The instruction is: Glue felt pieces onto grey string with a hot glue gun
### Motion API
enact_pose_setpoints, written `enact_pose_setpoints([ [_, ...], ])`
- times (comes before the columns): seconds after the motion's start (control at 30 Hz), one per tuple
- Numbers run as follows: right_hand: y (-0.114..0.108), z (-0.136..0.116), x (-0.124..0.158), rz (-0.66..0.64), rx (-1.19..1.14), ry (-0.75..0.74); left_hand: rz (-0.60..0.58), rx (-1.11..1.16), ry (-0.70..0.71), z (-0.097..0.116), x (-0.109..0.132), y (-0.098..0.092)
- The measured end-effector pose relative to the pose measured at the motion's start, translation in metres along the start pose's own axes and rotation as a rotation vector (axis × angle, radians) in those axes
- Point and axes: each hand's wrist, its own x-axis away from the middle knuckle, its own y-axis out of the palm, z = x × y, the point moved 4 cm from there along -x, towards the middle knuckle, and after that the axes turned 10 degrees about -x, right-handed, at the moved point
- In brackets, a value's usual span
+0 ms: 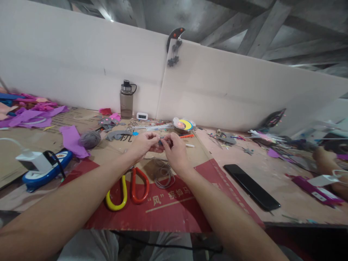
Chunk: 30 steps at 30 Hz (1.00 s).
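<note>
Bare forearms (220, 210) stretched over a red-printed cardboard sheet (176, 215) on the worktop (268, 168). Left hand (146, 144) and right hand (175, 149) met above it, fingertips pinched around a small dark scrap (161, 141) between them. Nearer lay yellow-and-red-handled scissors (133, 188) and, just beside, loosely coiled string (164, 176).

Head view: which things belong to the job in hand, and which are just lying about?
Likely the job:
- small dark piece, between left hand and right hand
- coiled grey strand
- scissors

Apparently lying about:
- water bottle
- digital clock
- black smartphone
</note>
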Motion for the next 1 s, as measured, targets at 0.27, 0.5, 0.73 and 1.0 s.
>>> enact_pose_setpoints([
  [0.27, 0.005, 0.006, 0.002, -0.008, -0.127, 0.065, 0.054, -0.016, 0.019, -0.001, 0.0, -0.005],
  [0.5, 0.004, 0.008, 0.001, 0.05, -0.253, 0.187, 0.075, -0.022, 0.007, 0.001, 0.0, -0.005],
  [0.73, 0.005, 0.019, -0.001, 0.081, -0.474, 0.392, 0.043, -0.072, 0.038, 0.006, 0.003, -0.001],
  [1.0, 0.006, 0.025, -0.002, 0.061, -0.501, 0.51, -0.042, 0.001, -0.05, 0.003, 0.001, 0.0],
])
